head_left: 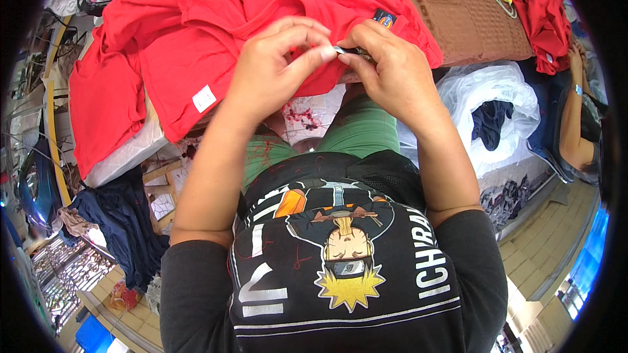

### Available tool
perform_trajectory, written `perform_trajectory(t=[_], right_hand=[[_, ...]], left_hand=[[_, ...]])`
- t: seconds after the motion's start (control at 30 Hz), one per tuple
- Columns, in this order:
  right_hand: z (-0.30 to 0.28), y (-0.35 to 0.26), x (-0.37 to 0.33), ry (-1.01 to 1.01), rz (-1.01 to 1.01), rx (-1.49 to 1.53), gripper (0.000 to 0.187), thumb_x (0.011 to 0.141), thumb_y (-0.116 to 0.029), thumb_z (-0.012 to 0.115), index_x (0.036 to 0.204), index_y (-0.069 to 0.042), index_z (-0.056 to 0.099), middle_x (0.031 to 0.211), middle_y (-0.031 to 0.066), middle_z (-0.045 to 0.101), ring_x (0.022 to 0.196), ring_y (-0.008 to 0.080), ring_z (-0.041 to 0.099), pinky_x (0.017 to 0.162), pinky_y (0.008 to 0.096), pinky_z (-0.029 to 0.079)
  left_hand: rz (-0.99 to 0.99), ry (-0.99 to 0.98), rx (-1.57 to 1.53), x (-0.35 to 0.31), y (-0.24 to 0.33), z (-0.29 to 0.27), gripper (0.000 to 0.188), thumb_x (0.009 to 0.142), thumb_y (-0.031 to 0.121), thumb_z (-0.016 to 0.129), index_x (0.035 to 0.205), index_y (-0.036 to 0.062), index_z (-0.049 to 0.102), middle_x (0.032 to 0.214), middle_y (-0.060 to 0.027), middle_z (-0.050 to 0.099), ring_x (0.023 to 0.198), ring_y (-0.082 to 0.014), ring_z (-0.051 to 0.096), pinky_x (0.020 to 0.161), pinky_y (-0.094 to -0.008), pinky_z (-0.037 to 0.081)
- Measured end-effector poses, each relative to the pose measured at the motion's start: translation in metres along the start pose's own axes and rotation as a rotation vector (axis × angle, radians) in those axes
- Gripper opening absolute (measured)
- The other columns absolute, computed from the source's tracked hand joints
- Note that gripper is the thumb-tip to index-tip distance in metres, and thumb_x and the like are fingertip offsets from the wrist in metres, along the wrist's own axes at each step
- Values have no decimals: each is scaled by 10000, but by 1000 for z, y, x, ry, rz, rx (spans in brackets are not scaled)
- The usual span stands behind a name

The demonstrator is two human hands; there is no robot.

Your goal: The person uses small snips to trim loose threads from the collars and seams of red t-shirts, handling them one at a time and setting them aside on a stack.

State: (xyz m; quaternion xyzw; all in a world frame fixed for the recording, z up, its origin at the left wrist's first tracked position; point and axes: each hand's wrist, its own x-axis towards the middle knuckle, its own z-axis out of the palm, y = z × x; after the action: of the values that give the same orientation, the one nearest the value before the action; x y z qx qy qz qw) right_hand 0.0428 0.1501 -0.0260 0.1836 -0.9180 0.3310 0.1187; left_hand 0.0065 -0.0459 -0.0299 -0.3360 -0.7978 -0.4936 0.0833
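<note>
In front of me a red garment [216, 26] lies spread over the table, with a white tag [204, 99] on its near left part and a dark label [384, 19] by my right hand. My right hand [396, 68] pinches a small dark tool with a shiny metal tip [339, 50], mostly hidden by its fingers. Close to that tip is the thumb of my left hand [275, 62]. Its fingers curl in toward the thumb, and whatever they hold is too small to make out. Both hands hover just over the garment's near edge.
Brown patterned cloth [451, 10] covers the table's right part. A white plastic bag [497, 104] with dark fabric inside stands at right. Another person's arm [575, 117] shows at the far right. Dark blue cloth [118, 222] hangs at lower left.
</note>
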Motion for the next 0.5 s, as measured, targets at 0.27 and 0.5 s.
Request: perform_trajectory(t=[0.27,0.5], right_hand=[[3,5,2,27,-18,129,295,773,-184,752,1021,-56,657,905,100,631,845,304,636,711,399,509],[37,31,4,-5,200,386,200,787,-153,748,911,-2,707,825,145,641,777,308,639,714,379,500]], left_hand=[[-341,49,-498,-8,25,-42,245,909,174,670,732,10,627,772,-71,655,686,-121,614,614,-259,491],[-299,101,451,-25,-2,24,226,807,157,769,961,37,655,915,-63,672,656,-135,585,609,-269,499]])
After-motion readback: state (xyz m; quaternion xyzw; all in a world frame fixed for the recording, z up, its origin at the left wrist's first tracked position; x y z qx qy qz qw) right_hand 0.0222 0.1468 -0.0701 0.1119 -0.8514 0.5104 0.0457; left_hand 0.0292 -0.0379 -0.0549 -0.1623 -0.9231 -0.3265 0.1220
